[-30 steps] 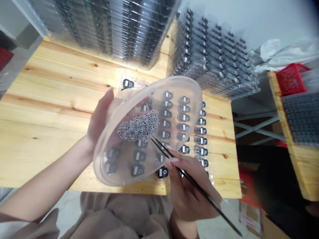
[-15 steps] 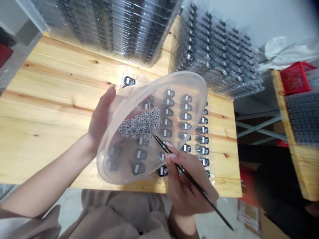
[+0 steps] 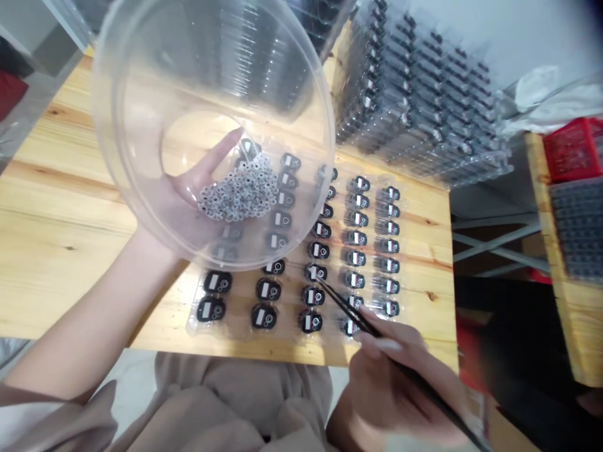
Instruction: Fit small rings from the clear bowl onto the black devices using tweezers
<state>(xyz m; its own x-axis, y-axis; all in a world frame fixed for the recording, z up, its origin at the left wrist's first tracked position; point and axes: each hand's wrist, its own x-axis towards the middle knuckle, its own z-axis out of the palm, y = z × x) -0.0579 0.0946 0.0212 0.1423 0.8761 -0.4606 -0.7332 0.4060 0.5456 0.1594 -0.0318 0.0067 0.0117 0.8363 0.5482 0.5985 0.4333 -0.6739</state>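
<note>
My left hand [image 3: 188, 201] holds a clear plastic tub [image 3: 311, 107] from beneath, tilted so that its open mouth faces me. Many small silvery rings [image 3: 240, 191] lie heaped inside it. Between the thumb and fingers of my right hand [image 3: 400, 376] are dark tweezers [image 3: 348, 307], their tips over a black part in the middle column of a clear tray [image 3: 292, 326]. Rows of small black parts [image 3: 268, 290] with white rectangles and round marks fill that tray. Whether the tips hold a ring is too small to tell. The tub hides the tray's upper left.
Stacked clear trays [image 3: 414, 94] with dark parts stand at the table's back right. Another stack shows behind the tub. On a second wooden table [image 3: 556, 263] at the right are a red basket [image 3: 572, 150] and grey trays [image 3: 579, 220]. Someone in dark clothing [image 3: 522, 345] is at the lower right.
The tub has moved up and left with my left hand and faces me more, uncovering more of the tray. My right hand and the tweezers have moved right and down, out of the tub.
</note>
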